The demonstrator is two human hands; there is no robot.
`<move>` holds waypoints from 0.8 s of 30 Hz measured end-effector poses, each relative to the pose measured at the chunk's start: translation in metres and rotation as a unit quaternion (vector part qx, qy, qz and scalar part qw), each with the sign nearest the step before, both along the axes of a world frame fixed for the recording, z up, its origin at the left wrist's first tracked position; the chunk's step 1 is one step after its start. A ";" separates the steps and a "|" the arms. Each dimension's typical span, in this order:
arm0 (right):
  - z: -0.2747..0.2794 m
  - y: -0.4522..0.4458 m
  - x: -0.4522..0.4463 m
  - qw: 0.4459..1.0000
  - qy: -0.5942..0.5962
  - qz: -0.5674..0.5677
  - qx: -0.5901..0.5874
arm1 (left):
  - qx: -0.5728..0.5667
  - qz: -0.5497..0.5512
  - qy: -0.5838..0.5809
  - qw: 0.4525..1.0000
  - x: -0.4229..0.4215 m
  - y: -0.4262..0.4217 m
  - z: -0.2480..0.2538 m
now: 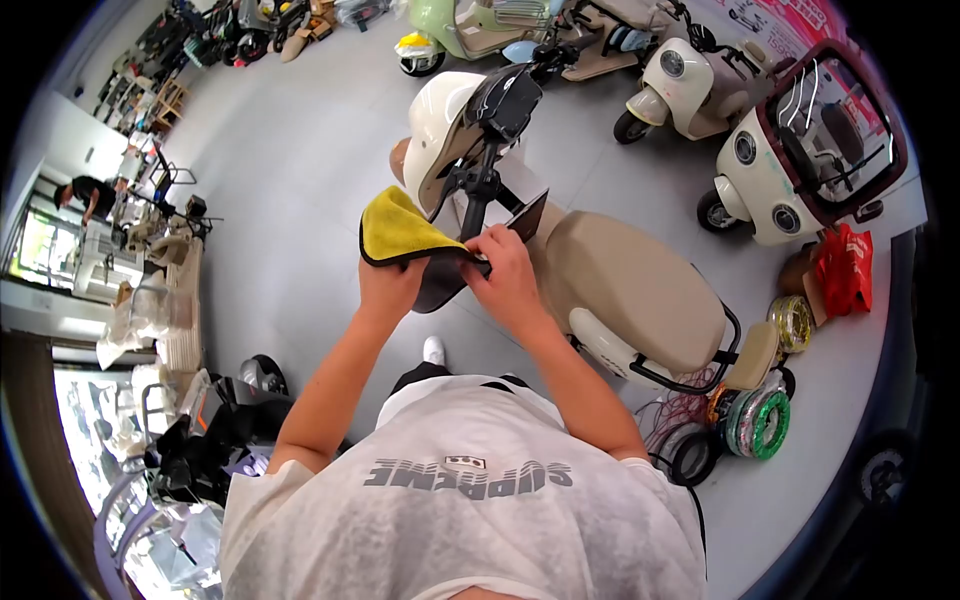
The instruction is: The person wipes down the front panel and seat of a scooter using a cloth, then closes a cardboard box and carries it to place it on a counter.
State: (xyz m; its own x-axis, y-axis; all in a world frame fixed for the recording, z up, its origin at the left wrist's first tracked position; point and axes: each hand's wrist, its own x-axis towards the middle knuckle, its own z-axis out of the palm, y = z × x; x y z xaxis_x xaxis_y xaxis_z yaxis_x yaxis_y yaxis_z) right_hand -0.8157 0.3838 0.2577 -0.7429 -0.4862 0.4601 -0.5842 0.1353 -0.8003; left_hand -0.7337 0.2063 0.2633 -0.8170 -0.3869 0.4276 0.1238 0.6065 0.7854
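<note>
A yellow cloth [402,228] with a black edge is spread between my hands, in front of a cream electric scooter [440,115]. My left hand [390,285] holds the cloth from below, its fingers mostly hidden by the fabric. At the cloth's right corner, my right hand [503,275] is closed on the edge. Between the hands hangs a dark grey flap [440,285]; whether it belongs to the cloth I cannot tell. Just beyond the hands are the scooter's handlebar with a black display [503,100] and, to the right, its beige seat [640,285].
More scooters stand ahead, including a green one [470,30] and a cream one [685,85]. At right lie coiled tyres [755,425] and a red bag [845,270]. Black scooter parts [215,430] are at lower left. Another person [92,195] bends over a counter at far left.
</note>
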 end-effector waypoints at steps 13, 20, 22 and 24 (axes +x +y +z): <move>-0.034 -0.025 -0.103 0.960 -0.007 -0.193 0.202 | -0.221 -0.069 -0.375 0.898 -0.119 -0.082 -0.033; -0.038 -0.047 -0.081 0.892 -0.012 -0.411 0.188 | 0.096 -0.199 -0.246 0.944 -0.157 -0.103 -0.076; -0.036 -0.053 -0.054 0.886 -0.141 -0.404 0.177 | 0.156 -0.203 -0.211 0.943 -0.168 -0.106 -0.080; -0.038 -0.061 -0.030 0.877 -0.277 -0.369 0.135 | 0.182 -0.222 -0.176 0.942 -0.187 -0.105 -0.080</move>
State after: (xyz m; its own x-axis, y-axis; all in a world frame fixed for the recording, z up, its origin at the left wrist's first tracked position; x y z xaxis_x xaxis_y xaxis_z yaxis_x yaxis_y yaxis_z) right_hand -0.8457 0.3228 0.2197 -0.9743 0.1848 -0.1285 0.2100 0.5413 -0.8142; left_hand -0.9206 0.1016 0.1833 -0.9991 -0.0422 0.0045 -0.0058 0.2400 0.9708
